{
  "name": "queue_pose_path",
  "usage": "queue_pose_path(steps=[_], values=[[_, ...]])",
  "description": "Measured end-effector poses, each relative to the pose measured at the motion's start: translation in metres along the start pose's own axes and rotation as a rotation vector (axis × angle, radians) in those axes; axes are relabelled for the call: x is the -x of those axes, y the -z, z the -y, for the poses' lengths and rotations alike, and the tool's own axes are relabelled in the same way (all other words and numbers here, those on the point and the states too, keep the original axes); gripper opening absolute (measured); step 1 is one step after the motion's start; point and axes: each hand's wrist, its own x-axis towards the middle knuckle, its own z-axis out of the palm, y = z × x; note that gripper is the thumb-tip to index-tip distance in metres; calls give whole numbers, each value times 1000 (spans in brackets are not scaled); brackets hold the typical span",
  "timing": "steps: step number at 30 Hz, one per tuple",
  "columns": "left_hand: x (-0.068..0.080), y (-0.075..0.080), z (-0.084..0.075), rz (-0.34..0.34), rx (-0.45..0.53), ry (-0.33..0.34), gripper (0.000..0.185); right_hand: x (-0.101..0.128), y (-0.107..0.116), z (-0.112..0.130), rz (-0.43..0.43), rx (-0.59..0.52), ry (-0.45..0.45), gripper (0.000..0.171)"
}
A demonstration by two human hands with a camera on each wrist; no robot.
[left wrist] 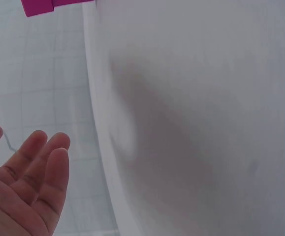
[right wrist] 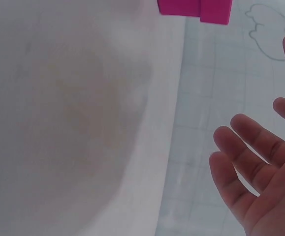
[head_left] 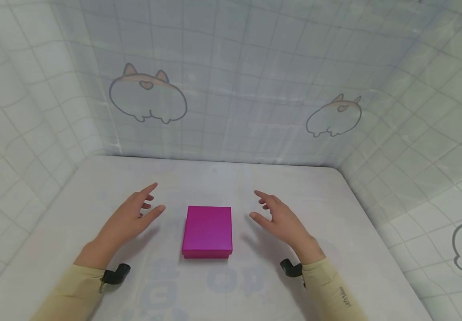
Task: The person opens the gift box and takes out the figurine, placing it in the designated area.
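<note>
A closed magenta box (head_left: 208, 229) with a lid lies flat on the white table (head_left: 214, 183), between the two hands. To its left, my left hand (head_left: 128, 218) hovers over the table with fingers loosely extended, holding nothing. On the other side my right hand (head_left: 283, 220) hovers likewise, its fingers relaxed and apart from the box. A corner of the magenta box (left wrist: 58, 4) shows at the top of the left wrist view, above the left fingers (left wrist: 56, 182). In the right wrist view the box (right wrist: 194, 7) also peeks in at the top, away from the right fingers (right wrist: 231, 142). What the box contains is hidden.
Behind the table hangs a pale grid-patterned curtain (head_left: 231, 98) with animal drawings; similar curtains (head_left: 427, 147) stand along both sides. A dark strap-like device (head_left: 116, 273) sits at the left wrist, another (head_left: 291, 268) at the right. Faint bluish prints mark the tabletop near the front.
</note>
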Motion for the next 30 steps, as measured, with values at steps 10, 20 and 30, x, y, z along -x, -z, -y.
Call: queue_pose_path(steps=[10,20,30], values=[[6,-12,-11,44,13,37,86,-1,-13,16,20,-68,38,68],[4,-30,-31,64,59,10,83,-1,-29,23,79,-113,50,68],[7,-37,-44,138,91,43,88,0,-42,31,155,-97,60,69]])
